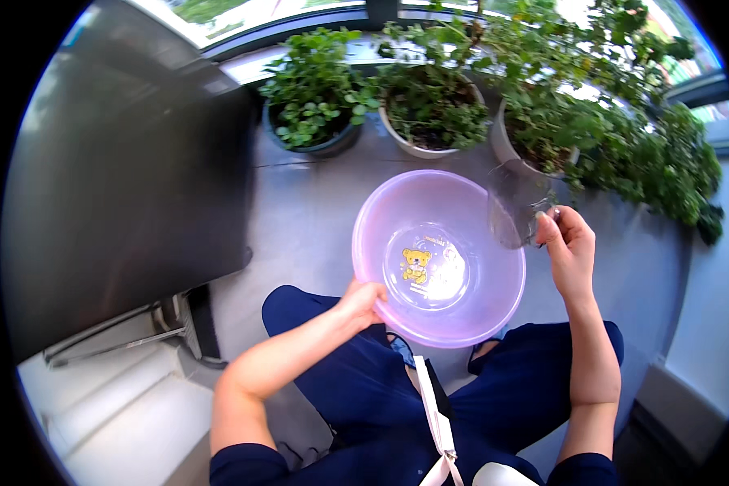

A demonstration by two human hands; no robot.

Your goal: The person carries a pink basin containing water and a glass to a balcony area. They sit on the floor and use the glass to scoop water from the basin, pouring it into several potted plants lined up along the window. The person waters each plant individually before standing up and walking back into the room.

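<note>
A translucent pink-purple plastic basin [492, 291] sits between my knees, with a yellow cartoon bear printed on its bottom. My left hand [363, 304] grips its near-left rim, thumb over the edge. Over the basin's far-right rim, my right hand [571, 249] pinches a clear, thin-walled vessel [510, 203], apparently by its handle. That vessel is tilted, and its exact kind is hard to tell; whether it contains anything does not show. Bright glare covers part of the basin's bottom, so I cannot tell whether water lies there.
Along the window stand a dark green pot [334, 144] and two white pots [416, 147], [504, 136] of leafy plants, the right one spreading widely. A large dark screen panel [133, 182] on a stand fills the left. Grey floor [297, 231] lies underneath.
</note>
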